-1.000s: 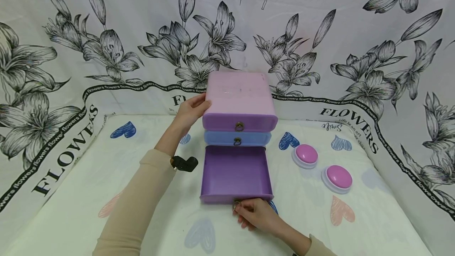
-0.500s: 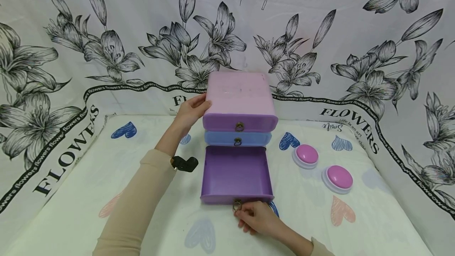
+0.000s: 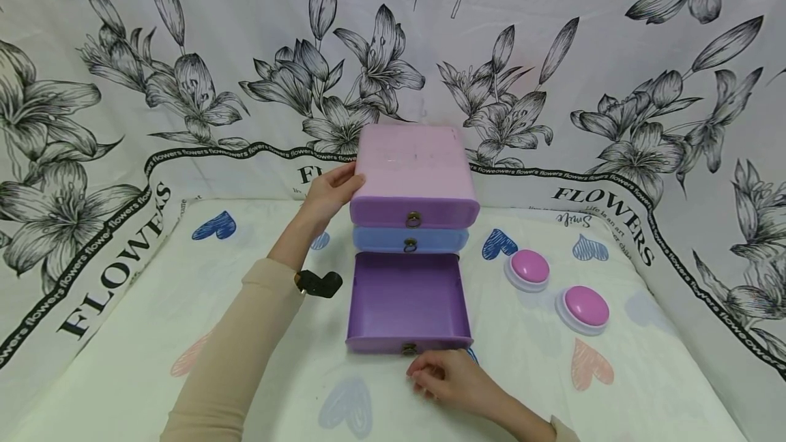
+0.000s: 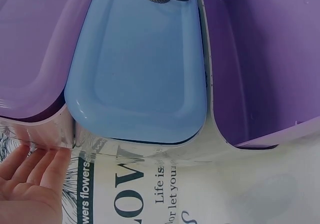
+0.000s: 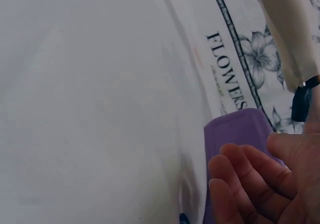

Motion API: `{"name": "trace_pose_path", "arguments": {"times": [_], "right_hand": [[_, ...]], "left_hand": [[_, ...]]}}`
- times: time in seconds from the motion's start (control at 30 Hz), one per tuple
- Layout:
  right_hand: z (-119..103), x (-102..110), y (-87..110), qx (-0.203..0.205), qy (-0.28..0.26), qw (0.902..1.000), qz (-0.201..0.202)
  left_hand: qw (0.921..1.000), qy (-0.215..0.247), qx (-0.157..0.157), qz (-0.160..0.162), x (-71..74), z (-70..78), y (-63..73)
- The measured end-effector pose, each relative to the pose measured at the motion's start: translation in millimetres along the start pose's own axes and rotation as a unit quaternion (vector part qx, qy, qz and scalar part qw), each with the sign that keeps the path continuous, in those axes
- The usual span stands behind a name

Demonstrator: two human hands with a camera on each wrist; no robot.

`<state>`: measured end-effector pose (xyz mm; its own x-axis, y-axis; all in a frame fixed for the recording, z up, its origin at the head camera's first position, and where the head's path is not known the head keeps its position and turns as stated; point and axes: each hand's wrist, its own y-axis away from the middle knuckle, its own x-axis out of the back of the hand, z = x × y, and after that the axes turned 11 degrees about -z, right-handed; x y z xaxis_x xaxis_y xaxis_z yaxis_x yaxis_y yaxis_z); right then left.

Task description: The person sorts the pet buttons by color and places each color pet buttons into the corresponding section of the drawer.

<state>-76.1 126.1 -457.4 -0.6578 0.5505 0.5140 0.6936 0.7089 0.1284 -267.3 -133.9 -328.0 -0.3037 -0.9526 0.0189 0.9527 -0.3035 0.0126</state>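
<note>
A small drawer cabinet with a pink top [image 3: 417, 159] stands mid-view. Its top purple drawer [image 3: 383, 212] and blue middle drawer [image 3: 381, 239] are pushed in, each with a ring pull. The bottom purple drawer [image 3: 409, 299] is pulled far out, with nothing visible inside. My left hand [image 3: 333, 189] rests against the cabinet's upper left side; in the left wrist view its fingers [image 4: 37, 166] lie fairly straight along the wall. Just in front of the bottom drawer's pull [image 3: 409, 348], my right hand [image 3: 453, 379] hangs with loosely bent fingers, holding nothing.
Two pink dome-shaped push lights or buttons on white bases, a farther one [image 3: 530, 267] and a nearer one [image 3: 585, 307], sit right of the cabinet. A heart-print cloth [image 3: 276, 374] covers the surface. Flower-print fabric [image 3: 276, 12] hangs behind.
My right hand has let go of the bottom drawer's ring pull and moved slightly away from it. The ring has dropped out of sight. The left hand and the drawers have stayed put.
</note>
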Motion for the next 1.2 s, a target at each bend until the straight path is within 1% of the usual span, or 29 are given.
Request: {"name": "trace_pose_path", "arguments": {"times": [0.13, 0.3, 0.37, 0.47, 0.57, 0.7, 0.8, 0.9, 1.0, 1.13, 1.2], "right_hand": [[-8.3, 7.4, 4.1, 0.039, 0.015, 0.999, 0.017], [-17.4, 18.7, 9.6, 0.05, 0.004, 0.9977, 0.044], [-19.4, 24.1, 11.6, 0.054, 0.001, 0.9965, 0.063], [-21.4, 33.2, 14.2, 0.064, 0.02, 0.9921, 0.107], [-28.6, 43.7, 17.7, 0.056, 0.059, 0.983, 0.165], [-42.5, 58.1, 23.2, 0.054, 0.112, 0.9618, 0.244], [-45.6, 67.5, 27.1, 0.058, 0.132, 0.9472, 0.286], [-39.7, 76.3, 31.2, 0.053, 0.136, 0.938, 0.314], [-18.9, 85.9, 35.2, 0.034, 0.127, 0.9322, 0.337], [11.6, 100.1, 41.8, -0.007, 0.128, 0.922, 0.365], [18.5, 106.7, 45.8, -0.016, 0.131, 0.9166, 0.377]], "left_hand": [[1.0, 0.002, -0.002, 0.0, 0.0, 0.1, 0.6], [1.0, 0.002, -0.002, 0.001, -0.5, 0.3, 1.0], [1.0, 0.001, -0.002, 0.002, -0.7, 0.4, 1.1], [1.0, 0.0, -0.002, 0.002, -0.7, 0.6, 1.0], [1.0, 0.0, -0.003, 0.001, -0.7, 0.5, 0.6], [1.0, 0.001, -0.003, -0.001, -0.5, 0.1, 0.1], [1.0, 0.001, -0.003, -0.002, -0.3, -0.2, -0.2], [1.0, 0.001, -0.001, -0.001, -0.2, -0.2, -0.1], [1.0, -0.001, -0.001, -0.001, -0.1, -0.3, 0.0], [1.0, -0.001, -0.002, -0.001, 0.1, -0.3, 0.1], [1.0, 0.0, -0.002, -0.001, 0.1, -0.2, 0.2]]}}
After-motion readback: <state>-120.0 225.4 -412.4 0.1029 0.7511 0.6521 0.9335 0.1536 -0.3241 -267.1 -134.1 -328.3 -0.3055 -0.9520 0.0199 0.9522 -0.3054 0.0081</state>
